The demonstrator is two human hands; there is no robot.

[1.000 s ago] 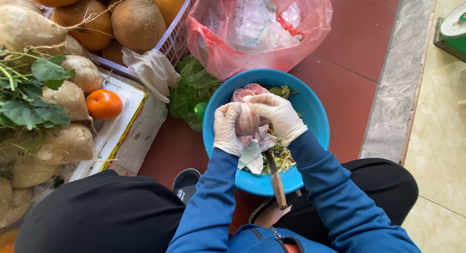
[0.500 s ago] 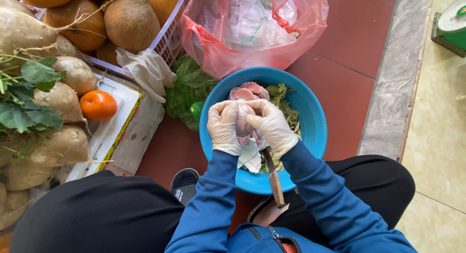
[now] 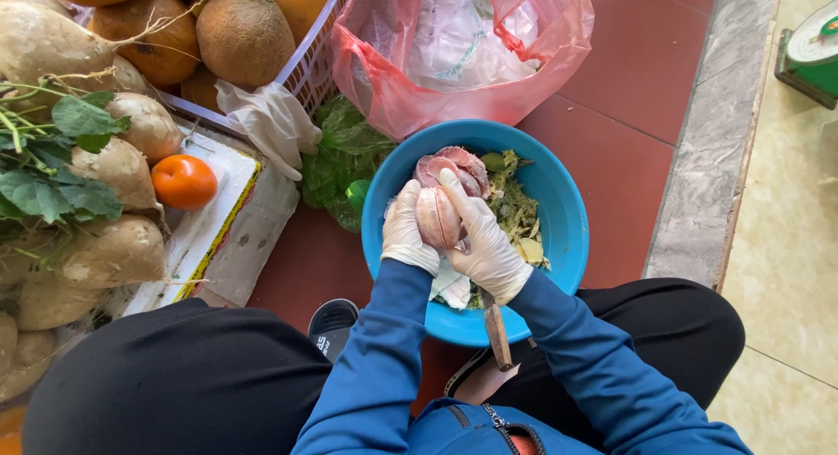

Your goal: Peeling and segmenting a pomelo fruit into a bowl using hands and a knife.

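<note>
Both of my hands wear thin white gloves and meet over a blue plastic bowl (image 3: 559, 202). My left hand (image 3: 406, 232) and my right hand (image 3: 484, 241) together grip a pale pink peeled fruit segment (image 3: 435, 217). More pink segments (image 3: 454, 164) lie at the bowl's far rim. Green and yellow peel scraps (image 3: 515, 215) and white pith fill the bowl's right side. A wooden knife handle (image 3: 497, 334) pokes out under my right wrist, at the bowl's near rim.
A red plastic bag (image 3: 454, 53) of crumpled wrappers sits behind the bowl. A basket (image 3: 310, 66) of large round fruit, an orange fruit (image 3: 183, 182), pale tubers (image 3: 113, 254) and leafy greens (image 3: 52, 149) lie left. A green scale (image 3: 812, 53) stands far right.
My hands have turned the segment slightly and drawn a little toward the bowl's left side. The view has shifted a bit; nothing else has moved.
</note>
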